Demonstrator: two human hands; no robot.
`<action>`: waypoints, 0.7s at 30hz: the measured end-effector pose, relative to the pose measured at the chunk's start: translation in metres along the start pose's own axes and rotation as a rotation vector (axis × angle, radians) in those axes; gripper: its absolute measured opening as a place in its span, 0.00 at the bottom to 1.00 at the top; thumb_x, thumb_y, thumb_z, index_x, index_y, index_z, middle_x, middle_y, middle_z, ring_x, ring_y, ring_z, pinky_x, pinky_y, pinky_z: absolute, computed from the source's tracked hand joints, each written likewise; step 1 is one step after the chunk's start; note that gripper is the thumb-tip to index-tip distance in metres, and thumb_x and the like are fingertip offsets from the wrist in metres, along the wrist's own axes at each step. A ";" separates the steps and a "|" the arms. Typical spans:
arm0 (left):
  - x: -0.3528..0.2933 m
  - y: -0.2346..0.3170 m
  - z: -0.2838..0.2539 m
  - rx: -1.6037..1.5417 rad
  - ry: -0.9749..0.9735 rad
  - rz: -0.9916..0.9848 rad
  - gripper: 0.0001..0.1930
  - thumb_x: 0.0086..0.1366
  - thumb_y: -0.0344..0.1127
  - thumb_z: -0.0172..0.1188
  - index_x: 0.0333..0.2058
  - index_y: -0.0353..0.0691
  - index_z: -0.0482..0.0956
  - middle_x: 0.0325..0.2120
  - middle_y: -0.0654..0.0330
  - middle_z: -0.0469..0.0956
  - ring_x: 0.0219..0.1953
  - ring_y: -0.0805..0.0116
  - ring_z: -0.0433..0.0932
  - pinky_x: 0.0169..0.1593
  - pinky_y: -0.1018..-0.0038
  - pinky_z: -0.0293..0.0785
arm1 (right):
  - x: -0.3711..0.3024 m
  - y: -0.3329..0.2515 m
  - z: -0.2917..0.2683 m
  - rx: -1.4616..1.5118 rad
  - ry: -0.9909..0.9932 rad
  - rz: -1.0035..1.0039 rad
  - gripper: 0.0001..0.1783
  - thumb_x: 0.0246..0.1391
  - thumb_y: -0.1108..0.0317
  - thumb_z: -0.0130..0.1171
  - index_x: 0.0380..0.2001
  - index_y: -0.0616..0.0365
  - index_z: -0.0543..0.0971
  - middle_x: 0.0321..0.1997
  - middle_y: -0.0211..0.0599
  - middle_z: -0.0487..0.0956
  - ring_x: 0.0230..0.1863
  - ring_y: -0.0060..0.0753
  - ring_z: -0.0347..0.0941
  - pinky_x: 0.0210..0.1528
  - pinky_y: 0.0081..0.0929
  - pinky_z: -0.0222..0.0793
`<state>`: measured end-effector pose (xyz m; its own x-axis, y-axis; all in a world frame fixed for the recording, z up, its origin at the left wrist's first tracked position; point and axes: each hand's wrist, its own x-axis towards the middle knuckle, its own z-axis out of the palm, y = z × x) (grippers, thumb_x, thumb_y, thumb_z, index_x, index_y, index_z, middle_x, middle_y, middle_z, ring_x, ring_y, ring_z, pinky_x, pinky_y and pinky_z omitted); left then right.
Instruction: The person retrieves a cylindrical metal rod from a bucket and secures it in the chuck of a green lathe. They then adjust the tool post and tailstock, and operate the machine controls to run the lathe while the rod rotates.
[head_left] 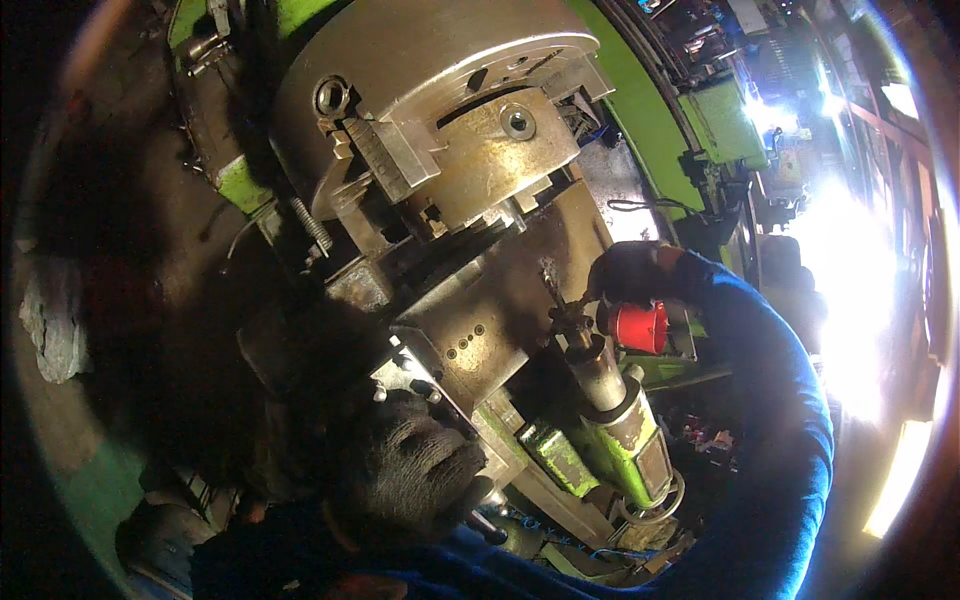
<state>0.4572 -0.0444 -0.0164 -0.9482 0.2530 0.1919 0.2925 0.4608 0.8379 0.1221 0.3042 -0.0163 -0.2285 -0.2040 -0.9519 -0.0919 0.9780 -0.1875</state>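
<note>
My left hand (pixel 418 470), in a dark knitted glove, is curled beside the lathe's carriage and tool post (pixel 405 370). What lies under its fingers is hidden. My right hand (pixel 625 272), dark in shadow, reaches from a blue sleeve and bends down close to the drill chuck (pixel 572 325). A drill bit (pixel 551 284) points from this chuck toward the big lathe chuck. Whether my right fingers touch the drill chuck cannot be made out. A red container (pixel 640 327) sits just below my right hand. The drill chuck is fitted in the green tailstock (pixel 630 440).
The large lathe chuck (pixel 450 60) with its stepped jaws (pixel 390 155) fills the top. A tailstock handwheel (pixel 655 505) is at the lower right. Green machine housing (pixel 720 120) runs along the far right. Bright light glares at the right; the left side is dark.
</note>
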 end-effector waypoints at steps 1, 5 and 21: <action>0.001 0.000 0.000 -0.019 0.022 -0.009 0.15 0.62 0.44 0.78 0.46 0.48 0.93 0.41 0.59 0.88 0.49 0.51 0.86 0.64 0.44 0.79 | -0.001 -0.002 0.002 0.017 -0.006 0.024 0.14 0.68 0.70 0.63 0.53 0.58 0.90 0.36 0.33 0.88 0.27 0.21 0.84 0.26 0.31 0.83; -0.012 0.007 0.011 0.059 -0.048 -0.138 0.17 0.64 0.47 0.75 0.50 0.51 0.92 0.47 0.60 0.89 0.57 0.51 0.84 0.69 0.42 0.74 | -0.013 0.011 0.030 -0.016 0.215 -0.075 0.16 0.64 0.70 0.64 0.52 0.58 0.89 0.41 0.38 0.88 0.31 0.32 0.87 0.34 0.36 0.86; -0.002 -0.008 0.008 0.132 -0.016 0.300 0.08 0.57 0.37 0.77 0.35 0.47 0.89 0.46 0.62 0.87 0.53 0.51 0.82 0.62 0.42 0.76 | 0.048 0.071 0.107 0.226 1.082 -0.478 0.12 0.68 0.59 0.68 0.40 0.57 0.84 0.28 0.34 0.81 0.31 0.42 0.80 0.36 0.41 0.76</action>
<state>0.4582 -0.0421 -0.0277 -0.8156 0.4072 0.4111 0.5731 0.4698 0.6715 0.2082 0.3687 -0.1016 -0.9221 -0.3742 -0.0988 -0.2421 0.7569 -0.6071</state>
